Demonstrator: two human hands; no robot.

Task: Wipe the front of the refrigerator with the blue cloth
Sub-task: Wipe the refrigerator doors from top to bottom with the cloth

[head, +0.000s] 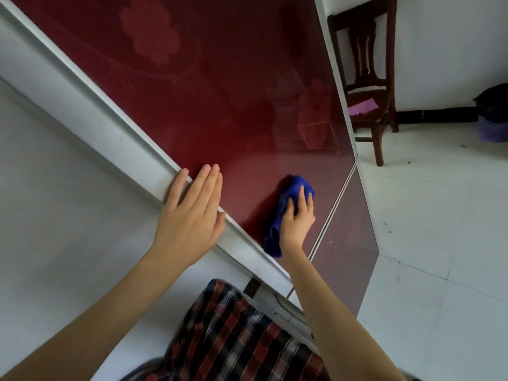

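**Near field.** A checked shirt (242, 339) is being worn by the person and is showing at the bottom edge of the view. Both bare forearms are being extended toward the fridge (220, 92).

**Left hand.** The left hand (192, 213) is being laid flat and wide, with fingers straight and close together, and nothing is being held. The palm is being rested across the white side edge (110, 127) of the fridge. The fingertips are being placed on the red front just past that edge.

**Right hand and cloth.** The right hand (297, 218) is being closed over the cloth (283, 207), with fingers bent across its bunched upper part. The blue cloth is being pressed against the red front at the lower end of the upper door, between the white side edge and the seam (337, 199). Its loose tail is being trailed along the thumb side of the hand toward the wrist.

**Fridge front.** The upper door is being divided from the lower door (351, 237) by the seam, a thin pale line just beside the right hand. A faint flower pattern (151, 31) is being shown high on the upper door, well apart from both hands.

**Far field.** A white floor (439, 215) is being seen beyond the fridge. A dark wooden chair (365, 59) is being kept against the wall near the fridge's far edge, with a pink sheet (362, 107) lying on its seat. A purple bin (493, 127) with a dark liner is being cut off by the right edge of the view.
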